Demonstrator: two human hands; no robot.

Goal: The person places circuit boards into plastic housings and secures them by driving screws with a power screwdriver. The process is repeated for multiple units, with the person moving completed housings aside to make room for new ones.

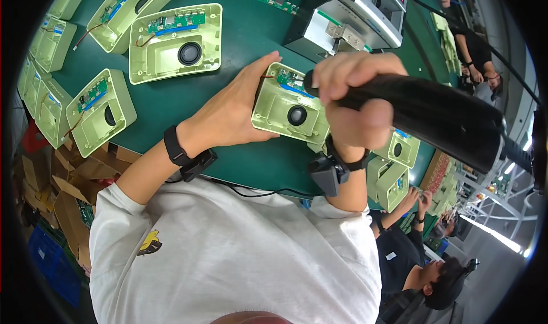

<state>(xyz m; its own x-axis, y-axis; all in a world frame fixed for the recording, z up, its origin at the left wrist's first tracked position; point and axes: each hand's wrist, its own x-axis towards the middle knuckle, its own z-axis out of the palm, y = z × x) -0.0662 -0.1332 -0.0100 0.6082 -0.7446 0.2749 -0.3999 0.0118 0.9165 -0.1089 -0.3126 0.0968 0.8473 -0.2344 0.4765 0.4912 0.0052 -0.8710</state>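
My left hand (228, 113) grips the left side of a light green plastic housing (268, 111) on the green table, thumb and fingers around its edge. Inside the housing are a green circuit board (289, 79) with a blue strip and a round black speaker (297, 115). My right hand (357, 95) is wrapped around a thick black electric screwdriver (439, 115), which lies tilted across the view with its cable at the right. The screwdriver's nose is over the board's right end; whether the bit touches a screw is hidden.
More green housings with boards and speakers stand at the left, such as one housing (214, 38); others are at the right. A silver and black machine (365, 15) and loose circuit boards (279, 1) lie at the back. Cardboard boxes (71, 192) fill the lower left. Co-workers sit at the right.
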